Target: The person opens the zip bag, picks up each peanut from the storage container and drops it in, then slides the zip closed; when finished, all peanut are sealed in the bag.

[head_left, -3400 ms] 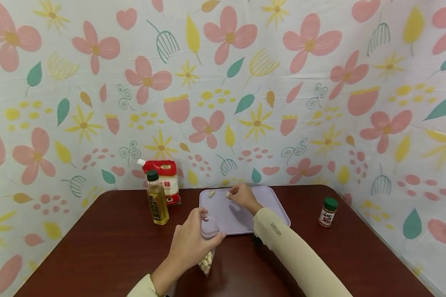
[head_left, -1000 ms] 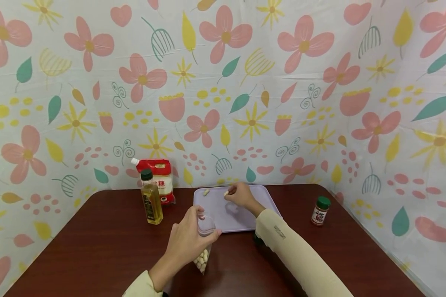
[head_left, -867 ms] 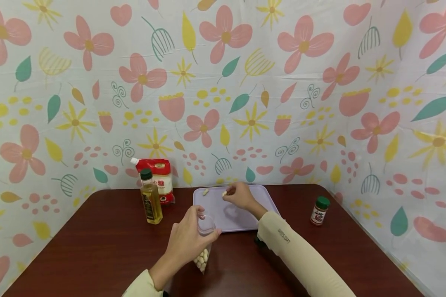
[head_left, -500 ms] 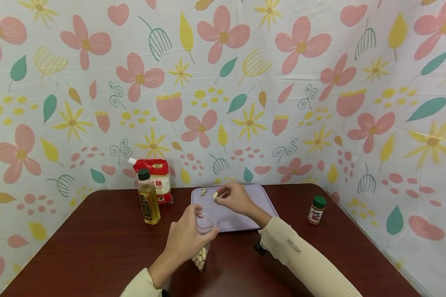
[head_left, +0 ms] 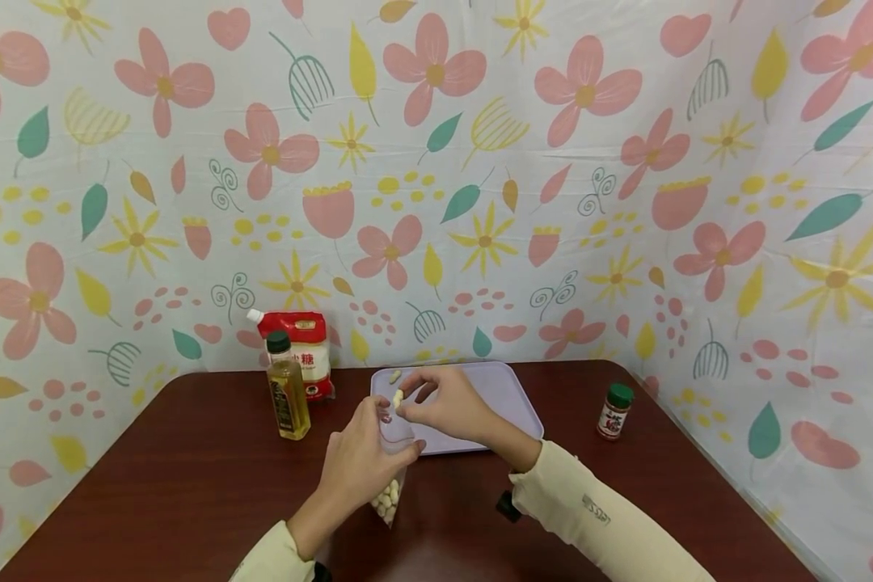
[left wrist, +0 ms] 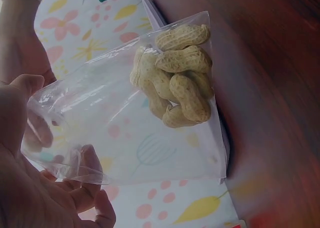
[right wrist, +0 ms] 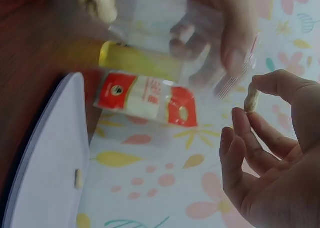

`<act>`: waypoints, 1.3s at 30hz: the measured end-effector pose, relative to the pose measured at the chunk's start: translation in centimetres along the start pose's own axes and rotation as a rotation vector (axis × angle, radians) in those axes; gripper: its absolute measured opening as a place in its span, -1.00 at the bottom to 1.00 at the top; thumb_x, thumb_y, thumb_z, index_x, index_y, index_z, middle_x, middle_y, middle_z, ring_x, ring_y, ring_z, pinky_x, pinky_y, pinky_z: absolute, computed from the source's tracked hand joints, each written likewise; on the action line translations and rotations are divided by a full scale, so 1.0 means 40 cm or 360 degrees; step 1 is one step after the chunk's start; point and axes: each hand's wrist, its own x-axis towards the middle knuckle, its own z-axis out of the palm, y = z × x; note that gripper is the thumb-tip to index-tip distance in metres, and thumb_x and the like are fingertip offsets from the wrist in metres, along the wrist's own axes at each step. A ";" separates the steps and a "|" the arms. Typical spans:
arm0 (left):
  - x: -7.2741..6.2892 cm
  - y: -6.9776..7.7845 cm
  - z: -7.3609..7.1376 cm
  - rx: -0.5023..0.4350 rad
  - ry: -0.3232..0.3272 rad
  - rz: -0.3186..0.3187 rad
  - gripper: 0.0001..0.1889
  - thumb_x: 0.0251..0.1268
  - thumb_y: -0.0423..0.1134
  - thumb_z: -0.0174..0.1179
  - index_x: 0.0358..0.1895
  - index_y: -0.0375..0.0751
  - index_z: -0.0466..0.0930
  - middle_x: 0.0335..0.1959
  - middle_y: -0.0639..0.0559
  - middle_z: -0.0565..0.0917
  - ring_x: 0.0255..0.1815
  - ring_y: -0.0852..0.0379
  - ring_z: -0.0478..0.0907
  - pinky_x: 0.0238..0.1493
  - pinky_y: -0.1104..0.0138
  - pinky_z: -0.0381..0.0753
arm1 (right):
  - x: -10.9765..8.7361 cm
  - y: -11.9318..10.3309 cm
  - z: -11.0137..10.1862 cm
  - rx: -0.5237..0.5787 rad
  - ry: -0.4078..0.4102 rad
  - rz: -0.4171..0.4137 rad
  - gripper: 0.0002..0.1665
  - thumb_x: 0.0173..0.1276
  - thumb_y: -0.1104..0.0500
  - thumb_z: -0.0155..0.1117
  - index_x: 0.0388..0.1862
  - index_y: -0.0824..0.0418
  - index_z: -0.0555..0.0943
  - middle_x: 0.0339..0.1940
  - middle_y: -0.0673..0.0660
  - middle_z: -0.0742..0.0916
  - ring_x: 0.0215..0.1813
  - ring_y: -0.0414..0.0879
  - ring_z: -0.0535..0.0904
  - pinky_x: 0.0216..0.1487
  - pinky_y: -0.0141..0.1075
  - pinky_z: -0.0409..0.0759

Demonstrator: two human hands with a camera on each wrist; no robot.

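Observation:
My left hand (head_left: 360,457) holds a clear zip bag (left wrist: 115,108) by its mouth, fingers and thumb spreading the opening. Several peanuts in shells (left wrist: 182,73) lie in the bag's bottom corner. Between thumb and fingertips, my right hand (head_left: 451,404) pinches one peanut (right wrist: 252,98), just to the right of the bag's mouth in the head view. Another peanut (head_left: 395,377) lies at the far left of the lilac tray (head_left: 509,404). Part of the tray is hidden behind my hands.
A bottle of yellow oil (head_left: 288,396) and a red-and-white spouted pouch (head_left: 309,347) stand left of the tray. At the right is a green-lidded jar (head_left: 614,412). A patterned curtain (head_left: 436,202) hangs behind the brown table (head_left: 211,469).
My right hand has lifted the peanut from the tray and brought it left and nearer, up to the bag's mouth. The left hand keeps holding the bag in much the same place.

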 end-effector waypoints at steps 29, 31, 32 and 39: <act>-0.011 -0.004 -0.017 -0.0016 0.0039 -0.0007 -0.30 0.02 0.25 0.40 0.12 -0.07 0.38 -0.16 0.18 0.53 -0.32 0.21 0.56 -0.23 0.12 0.48 | 0.107 0.127 0.035 -0.0001 0.0048 0.0254 -0.81 0.25 0.24 0.41 -0.19 0.30 0.72 -0.25 0.12 0.78 -0.18 0.01 0.71 -0.23 -0.28 0.64; -0.011 -0.005 -0.019 -0.0019 0.0049 -0.0002 -0.31 0.02 0.24 0.42 0.11 -0.07 0.39 -0.17 0.19 0.53 -0.31 0.21 0.56 -0.22 0.11 0.48 | 0.123 0.141 0.040 -0.0027 0.0046 0.0286 -0.81 0.25 0.26 0.40 -0.19 0.32 0.71 -0.25 0.13 0.77 -0.19 0.02 0.70 -0.24 -0.28 0.63; -0.011 -0.006 -0.020 -0.0019 0.0053 -0.0001 -0.31 0.01 0.24 0.42 0.11 -0.07 0.39 -0.17 0.19 0.53 -0.30 0.20 0.57 -0.22 0.11 0.48 | 0.132 0.148 0.043 -0.0043 0.0046 0.0298 -0.81 0.25 0.27 0.39 -0.18 0.34 0.71 -0.25 0.13 0.77 -0.19 0.02 0.70 -0.25 -0.28 0.62; -0.012 -0.005 -0.025 -0.0056 0.0031 -0.0026 -0.31 0.02 0.23 0.42 0.12 -0.06 0.39 -0.15 0.20 0.54 -0.27 0.22 0.56 -0.17 0.06 0.47 | 0.199 0.208 0.060 -0.0154 0.0097 0.0325 -0.83 0.19 0.29 0.42 -0.25 0.35 0.72 -0.31 0.16 0.78 -0.24 -0.01 0.70 -0.24 -0.30 0.61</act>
